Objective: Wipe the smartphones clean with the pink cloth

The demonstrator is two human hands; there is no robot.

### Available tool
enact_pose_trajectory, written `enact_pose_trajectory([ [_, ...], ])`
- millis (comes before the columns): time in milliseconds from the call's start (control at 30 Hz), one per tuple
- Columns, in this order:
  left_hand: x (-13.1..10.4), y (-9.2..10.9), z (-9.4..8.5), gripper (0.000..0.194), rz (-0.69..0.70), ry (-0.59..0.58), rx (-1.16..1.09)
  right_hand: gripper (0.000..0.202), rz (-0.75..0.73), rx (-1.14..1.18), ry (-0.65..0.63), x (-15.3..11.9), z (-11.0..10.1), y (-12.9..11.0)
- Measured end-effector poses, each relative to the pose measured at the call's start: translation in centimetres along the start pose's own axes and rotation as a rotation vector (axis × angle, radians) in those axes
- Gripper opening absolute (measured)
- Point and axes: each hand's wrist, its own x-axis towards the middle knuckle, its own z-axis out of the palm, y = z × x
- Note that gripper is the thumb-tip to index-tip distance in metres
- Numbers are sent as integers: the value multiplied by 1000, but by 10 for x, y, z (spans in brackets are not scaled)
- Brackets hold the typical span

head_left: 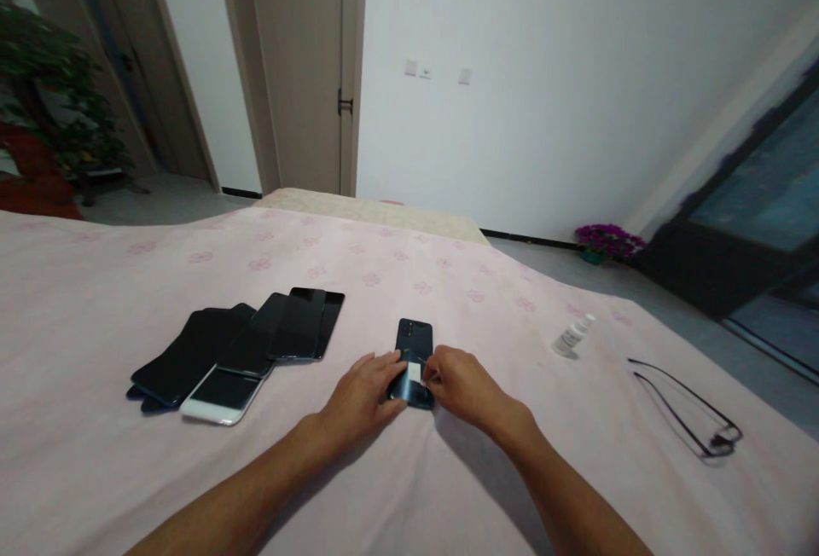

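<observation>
A dark smartphone point(419, 338) lies back up on the pink bedspread, its camera bump at the far end. On its back is a small white sticker point(414, 372). My left hand point(364, 390) grips the phone from the left, fingers over its back and thumb by the near edge. Curled in from the right, my right hand point(464, 385) has thumb and finger pinched at the sticker's right edge. The fingertips partly hide that edge. Left of my hands several phones lie in an overlapping pile, among them a black phone point(298, 330) and a white-framed phone point(223, 394).
The pink flowered bedspread point(358, 300) covers the surface. To the right a small white bottle point(572, 338) stands tilted in view, with black-framed glasses point(694, 415) beyond it. Purple flowers point(607, 240) sit on the floor near the wall. A closed door point(298, 70) is behind.
</observation>
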Motion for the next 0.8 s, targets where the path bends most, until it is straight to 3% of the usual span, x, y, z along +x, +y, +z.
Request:
enact_pose_trajectory([
  [167, 7, -7, -10, 37, 65, -81, -10, 23, -72, 40, 9, -5, 7, -10],
  [567, 7, -9, -2, 37, 70, 10, 26, 17, -95, -91, -27, -12, 10, -13],
  [800, 5, -13, 6, 41, 44, 55, 11, 15, -94, 140, -66, -14, 5, -6],
])
